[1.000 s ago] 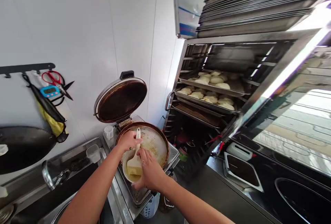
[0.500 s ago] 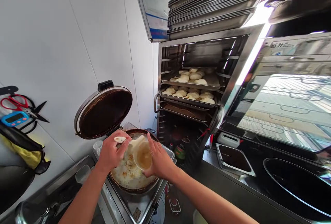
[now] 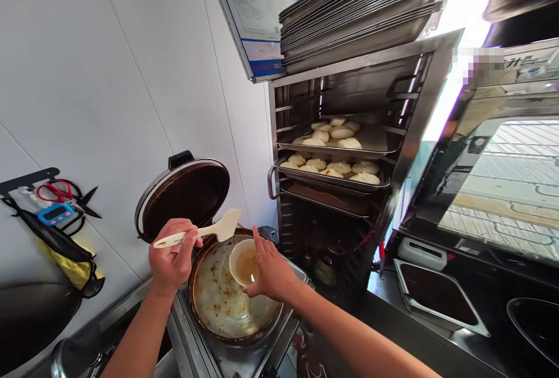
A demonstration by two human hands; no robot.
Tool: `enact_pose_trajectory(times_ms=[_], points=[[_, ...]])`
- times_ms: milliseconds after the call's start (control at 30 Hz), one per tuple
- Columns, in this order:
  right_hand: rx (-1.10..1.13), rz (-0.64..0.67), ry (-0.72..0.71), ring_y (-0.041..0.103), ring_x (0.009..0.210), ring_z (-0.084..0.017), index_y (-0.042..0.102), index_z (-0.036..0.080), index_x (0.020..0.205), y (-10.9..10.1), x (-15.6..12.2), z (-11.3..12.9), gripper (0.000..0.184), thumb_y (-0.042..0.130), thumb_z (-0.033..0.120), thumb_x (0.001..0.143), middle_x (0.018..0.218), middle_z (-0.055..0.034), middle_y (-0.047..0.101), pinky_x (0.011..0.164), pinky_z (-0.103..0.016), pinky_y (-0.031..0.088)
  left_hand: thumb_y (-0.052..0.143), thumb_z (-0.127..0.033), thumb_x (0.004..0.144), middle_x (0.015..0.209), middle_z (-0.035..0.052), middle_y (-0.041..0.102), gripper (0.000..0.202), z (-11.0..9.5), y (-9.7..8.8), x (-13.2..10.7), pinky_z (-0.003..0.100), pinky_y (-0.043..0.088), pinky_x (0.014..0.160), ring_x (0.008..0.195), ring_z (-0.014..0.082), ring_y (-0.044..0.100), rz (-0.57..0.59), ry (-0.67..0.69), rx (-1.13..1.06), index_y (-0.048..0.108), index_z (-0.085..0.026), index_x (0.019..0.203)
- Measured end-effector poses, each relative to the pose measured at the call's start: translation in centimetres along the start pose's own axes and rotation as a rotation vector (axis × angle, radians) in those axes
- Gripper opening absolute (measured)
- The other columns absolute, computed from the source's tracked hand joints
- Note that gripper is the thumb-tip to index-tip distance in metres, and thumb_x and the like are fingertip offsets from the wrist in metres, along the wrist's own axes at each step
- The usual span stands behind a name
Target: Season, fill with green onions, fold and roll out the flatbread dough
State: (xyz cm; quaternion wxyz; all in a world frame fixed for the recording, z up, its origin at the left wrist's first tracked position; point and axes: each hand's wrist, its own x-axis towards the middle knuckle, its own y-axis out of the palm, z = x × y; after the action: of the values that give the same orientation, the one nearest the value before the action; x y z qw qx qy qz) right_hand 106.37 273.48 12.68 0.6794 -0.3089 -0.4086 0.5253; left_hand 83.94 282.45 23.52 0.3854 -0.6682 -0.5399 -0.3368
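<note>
White brush (image 3: 205, 231) now lifted (left hand (image 3: 172, 255) gripping); right hand (image 3: 271, 270) tilts bowl (image 3: 243, 261).

The left hand (image 3: 171, 257) grips a cream brush (image 3: 198, 232) by its handle, bristle head raised above the round griddle pan (image 3: 218, 302); the right hand (image 3: 269, 270) tilts a small bowl (image 3: 243, 261) of amber liquid over the pan's far rim. Behind the pan its hinged lid (image 3: 183, 194) stands open; right of the pan, a metal rack (image 3: 336, 151) holds trays of pale dough buns (image 3: 332, 166).
</note>
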Motion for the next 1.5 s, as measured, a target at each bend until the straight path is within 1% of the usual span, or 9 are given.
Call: enact_pose_trajectory(times_ms=[300, 500, 567, 733, 800, 867, 1133, 1367, 1500], points=[[0.063, -0.010, -0.006, 0.041, 0.136, -0.038, -0.010, 0.004, 0.160, -0.4, -0.2, 0.1, 0.161, 0.096, 0.040, 0.044, 0.151, -0.0242, 0.044, 0.121, -0.046, 0.032, 0.063, -0.009, 0.089, 0.092, 0.0040, 0.065, 0.011, -2.2, 0.4, 2.2, 0.029, 0.061, 0.055, 0.063, 0.0119, 0.067, -0.058, 0.139, 0.012, 0.070, -0.014, 0.095], [0.062, 0.004, -0.001, 0.041, 0.136, -0.039, -0.008, 0.002, 0.160, -0.9, -0.5, 0.2, 0.160, 0.096, 0.041, 0.045, 0.151, -0.0258, 0.043, 0.120, -0.048, 0.033, 0.065, -0.014, 0.089, 0.090, 0.0039, 0.066, 0.007, -2.9, 0.7, 2.1, 0.029, 0.060, 0.057, 0.065, 0.0128, 0.067, -0.076, 0.114, -0.003, 0.071, -0.015, 0.092], [0.066, 0.000, -0.003, 0.041, 0.136, -0.039, -0.008, 0.003, 0.160, -1.0, -0.6, 0.3, 0.160, 0.096, 0.040, 0.045, 0.151, -0.0259, 0.043, 0.120, -0.048, 0.033, 0.065, -0.023, 0.091, 0.088, 0.0029, 0.066, 0.008, -2.2, 1.1, 1.3, 0.029, 0.058, 0.057, 0.062, 0.0119, 0.065, -0.067, -0.047, -0.040, 0.070, -0.016, 0.091], [0.091, -0.029, -0.035, 0.043, 0.132, -0.039, -0.007, 0.007, 0.161, -1.1, -1.0, 0.4, 0.159, 0.095, 0.040, 0.044, 0.150, -0.0229, 0.045, 0.119, -0.051, 0.035, 0.069, -0.049, 0.087, 0.058, -0.0014, 0.064, 0.034, 2.2, 2.5, -2.0, 0.026, 0.053, 0.055, 0.051, 0.0139, 0.061, -0.032, -0.709, -0.027, 0.069, -0.016, 0.096], [0.086, -0.029, -0.036, 0.043, 0.133, -0.039, -0.007, 0.007, 0.161, -1.2, -1.2, 0.5, 0.158, 0.094, 0.040, 0.045, 0.149, -0.0223, 0.045, 0.119, -0.050, 0.035, 0.072, -0.054, 0.082, 0.056, -0.0004, 0.065, 0.041, 3.9, 2.8, -3.3, 0.027, 0.052, 0.054, 0.049, 0.0147, 0.061, -0.051, -0.843, -0.029, 0.070, -0.015, 0.096], [0.072, -0.027, -0.035, 0.042, 0.135, -0.039, -0.005, 0.006, 0.161, -1.3, -1.4, 0.6, 0.157, 0.094, 0.040, 0.044, 0.150, -0.0228, 0.044, 0.120, -0.049, 0.034, 0.074, -0.055, 0.078, 0.056, 0.0005, 0.066, 0.045, 5.1, 2.7, -4.0, 0.026, 0.052, 0.053, 0.049, 0.0154, 0.061, -0.058, -0.903, -0.034, 0.070, -0.014, 0.097], [0.051, -0.016, -0.028, 0.035, 0.144, -0.038, -0.003, 0.006, 0.162, -1.1, -2.4, 1.0, 0.157, 0.094, 0.041, 0.044, 0.159, -0.0235, 0.035, 0.126, -0.047, 0.028, 0.073, -0.057, 0.076, 0.055, 0.0009, 0.065, 0.049, 5.8, 0.8, -3.7, 0.026, 0.048, 0.050, 0.048, 0.0158, 0.059, -0.031, -0.889, 0.043, 0.070, -0.014, 0.099], [0.075, -0.007, -0.032, 0.035, 0.144, -0.037, -0.003, 0.008, 0.162, -1.6, -2.6, 0.8, 0.159, 0.097, 0.038, 0.041, 0.160, -0.0226, 0.035, 0.127, -0.048, 0.026, 0.068, -0.062, 0.081, 0.052, -0.0003, 0.064, 0.048, 4.7, -0.8, -3.0, 0.028, 0.048, 0.057, 0.053, 0.0181, 0.061, 0.080, -0.830, 0.235, 0.072, -0.016, 0.096], [0.048, -0.041, -0.074, 0.036, 0.141, -0.039, 0.000, 0.005, 0.161, -1.9, -2.2, 0.3, 0.160, 0.097, 0.040, 0.039, 0.157, -0.0244, 0.038, 0.126, -0.049, 0.027, 0.066, -0.064, 0.082, 0.054, -0.0010, 0.066, 0.049, 3.5, -1.8, -1.8, 0.029, 0.048, 0.061, 0.056, 0.0191, 0.063, 0.041, -0.785, 0.285, 0.072, -0.018, 0.097]])
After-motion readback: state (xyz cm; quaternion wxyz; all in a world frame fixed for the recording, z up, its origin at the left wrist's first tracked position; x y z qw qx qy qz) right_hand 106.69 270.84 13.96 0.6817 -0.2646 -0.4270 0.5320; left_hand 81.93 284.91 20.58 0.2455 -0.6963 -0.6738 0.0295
